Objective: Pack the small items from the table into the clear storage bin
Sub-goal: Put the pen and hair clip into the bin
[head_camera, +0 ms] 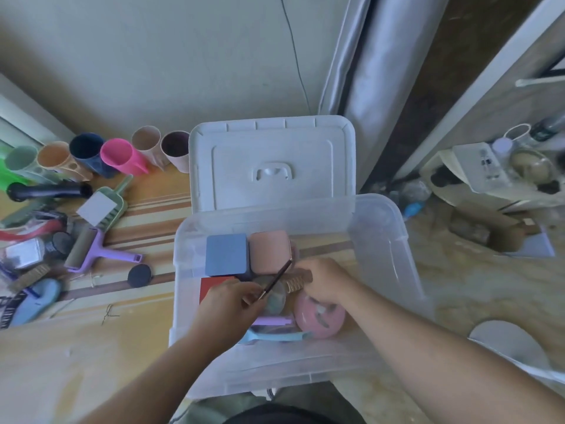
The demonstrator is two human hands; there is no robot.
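Observation:
The clear storage bin (385, 240) stands at the table's right end, its white lid (272, 160) propped up behind it. Inside lie a blue box (227, 254), a pink box (269, 250), a red item (212, 287), a round pink item (318, 319), a lilac handle (272, 321) and a light blue tool (272, 336). My left hand (227, 304) is inside the bin, pinching a thin dark stick (276, 278). My right hand (324, 284) is also inside, closed on a wooden brush (298, 281) beside the pink box.
On the table to the left lie a row of coloured cups (122, 154), a black bottle (46, 191), a green scoop (108, 206), a lilac roller (91, 250), a black disc (139, 275) and a heap of small items (27, 264). A cluttered cabinet (489, 172) is at the right.

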